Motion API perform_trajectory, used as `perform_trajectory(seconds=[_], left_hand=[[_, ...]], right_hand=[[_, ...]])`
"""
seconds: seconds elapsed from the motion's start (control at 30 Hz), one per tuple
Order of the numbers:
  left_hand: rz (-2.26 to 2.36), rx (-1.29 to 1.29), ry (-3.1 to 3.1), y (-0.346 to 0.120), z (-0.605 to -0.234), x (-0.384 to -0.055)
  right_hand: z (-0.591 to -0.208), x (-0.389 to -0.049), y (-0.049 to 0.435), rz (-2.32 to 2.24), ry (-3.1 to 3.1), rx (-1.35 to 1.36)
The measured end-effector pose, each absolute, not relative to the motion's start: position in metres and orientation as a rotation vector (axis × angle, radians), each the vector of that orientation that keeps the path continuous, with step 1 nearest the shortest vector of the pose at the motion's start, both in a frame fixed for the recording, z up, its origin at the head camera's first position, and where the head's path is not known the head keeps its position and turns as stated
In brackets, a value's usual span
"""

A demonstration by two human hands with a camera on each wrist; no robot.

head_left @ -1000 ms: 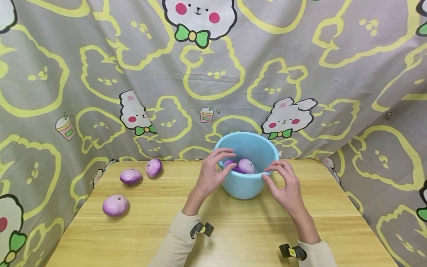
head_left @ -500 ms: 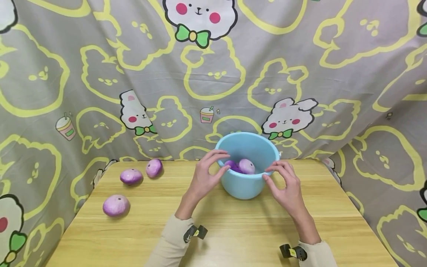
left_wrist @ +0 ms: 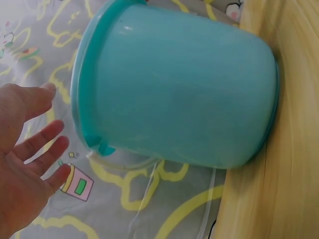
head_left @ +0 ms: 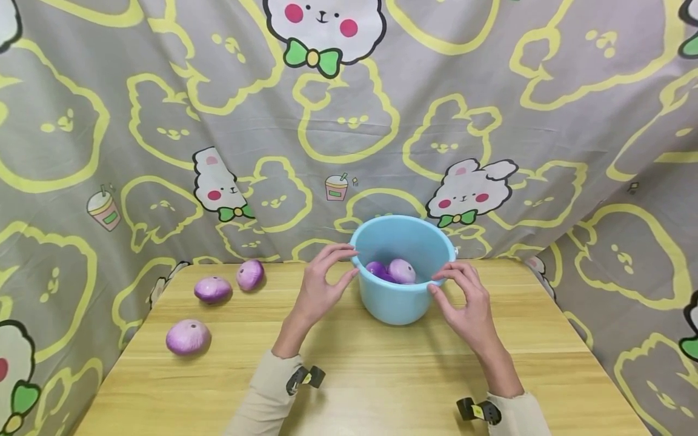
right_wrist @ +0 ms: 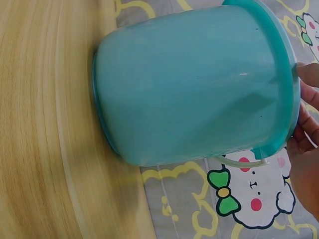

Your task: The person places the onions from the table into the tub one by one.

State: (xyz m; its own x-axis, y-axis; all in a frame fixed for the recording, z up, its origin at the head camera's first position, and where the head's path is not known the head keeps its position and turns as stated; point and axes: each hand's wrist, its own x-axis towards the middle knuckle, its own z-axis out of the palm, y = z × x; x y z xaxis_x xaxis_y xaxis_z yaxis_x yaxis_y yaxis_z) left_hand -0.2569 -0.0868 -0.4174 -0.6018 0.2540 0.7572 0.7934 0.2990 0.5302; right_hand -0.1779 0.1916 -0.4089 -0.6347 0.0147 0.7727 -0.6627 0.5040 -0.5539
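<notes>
A light blue bucket stands upright on the table, with purple onions visible inside it. My right hand pinches the bucket's right front rim, thumb outside and fingertips over the edge; the right wrist view shows this hand at the rim too. To the left of the rim is my left hand, fingers relaxed and holding nothing. In the left wrist view that hand is spread, apart from the bucket wall.
Three more onions lie on the left of the wooden table: a front one, a middle one and a rear one. A patterned grey curtain hangs behind the table and at its sides. The bucket's white handle hangs at the back.
My left hand has drawn back leftward from over the bucket's opening to outside its left rim. My right hand has stayed on the rim, and the onions have not moved.
</notes>
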Motion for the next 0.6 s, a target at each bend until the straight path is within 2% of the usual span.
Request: perform_trajectory(seconds=[0.27,0.6], left_hand=[[-1.274,-0.900,-2.017,-0.100,-0.421,-0.261],[-1.249,-0.805,-2.034,-0.113,-0.423,-0.261]], right_hand=[[-0.412,-0.180,0.194,1.149,-2.004,0.524],[-0.440,-0.200,0.212,1.147,-2.037,0.524]])
